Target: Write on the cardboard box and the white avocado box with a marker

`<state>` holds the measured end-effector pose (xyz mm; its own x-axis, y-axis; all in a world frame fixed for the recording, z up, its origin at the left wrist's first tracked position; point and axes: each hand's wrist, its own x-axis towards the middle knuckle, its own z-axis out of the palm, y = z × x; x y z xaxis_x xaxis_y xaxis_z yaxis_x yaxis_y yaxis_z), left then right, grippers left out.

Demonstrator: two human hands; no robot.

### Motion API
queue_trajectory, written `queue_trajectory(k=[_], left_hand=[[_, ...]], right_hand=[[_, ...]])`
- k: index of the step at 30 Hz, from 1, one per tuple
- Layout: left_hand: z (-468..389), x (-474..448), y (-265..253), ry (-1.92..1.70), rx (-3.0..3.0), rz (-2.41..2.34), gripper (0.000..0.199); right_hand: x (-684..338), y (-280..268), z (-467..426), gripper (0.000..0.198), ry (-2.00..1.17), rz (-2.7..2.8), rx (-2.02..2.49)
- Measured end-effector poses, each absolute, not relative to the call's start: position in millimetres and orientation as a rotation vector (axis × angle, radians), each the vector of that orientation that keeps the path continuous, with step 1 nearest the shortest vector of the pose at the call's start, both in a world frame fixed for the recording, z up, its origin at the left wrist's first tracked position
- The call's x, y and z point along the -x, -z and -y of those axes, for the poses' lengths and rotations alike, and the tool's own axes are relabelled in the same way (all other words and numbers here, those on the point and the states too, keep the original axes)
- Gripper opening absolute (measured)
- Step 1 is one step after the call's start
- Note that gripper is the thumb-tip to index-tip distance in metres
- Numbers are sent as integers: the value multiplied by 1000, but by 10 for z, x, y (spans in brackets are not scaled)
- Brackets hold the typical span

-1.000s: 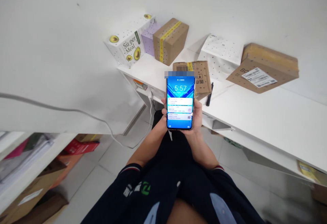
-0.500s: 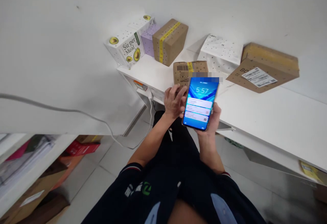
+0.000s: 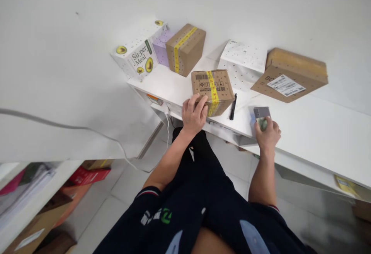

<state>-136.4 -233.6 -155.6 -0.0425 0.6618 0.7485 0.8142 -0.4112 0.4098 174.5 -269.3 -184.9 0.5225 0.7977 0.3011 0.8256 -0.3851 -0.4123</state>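
Left hand (image 3: 193, 115) on taped cardboard box (image 3: 213, 90), right hand (image 3: 268, 134) on flat phone (image 3: 261, 113)

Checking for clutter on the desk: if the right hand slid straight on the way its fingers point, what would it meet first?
The right hand points up-left over the phone it holds; beyond lies bare white desk, then probably the white dotted mailer, though depth is unclear.

we see a brown box (image 3: 213, 90) banded in yellow tape, a white carton (image 3: 135, 56) printed with green avocados, a lilac box (image 3: 160, 45), a black pen (image 3: 232, 106).
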Motion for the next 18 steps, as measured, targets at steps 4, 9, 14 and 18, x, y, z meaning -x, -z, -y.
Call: queue_trajectory(k=[4,9,14,18], left_hand=[[2354,1374,1495,1520,2160,1685,46],[2379,1473,1558,1749,2200,1677,57],[2406,1581,1919,2089,2123,2052,72],[2418,1559,2161,2117,2169,2270,75]], right_hand=[[-1875,1980,2674,60,173,1401,2357],[-1914,1913,2656,58,48,1434,2397],[-1443,1735,2490,60,-155,1620,1873],[-736,1622,2322,66,-512,1749,1550]])
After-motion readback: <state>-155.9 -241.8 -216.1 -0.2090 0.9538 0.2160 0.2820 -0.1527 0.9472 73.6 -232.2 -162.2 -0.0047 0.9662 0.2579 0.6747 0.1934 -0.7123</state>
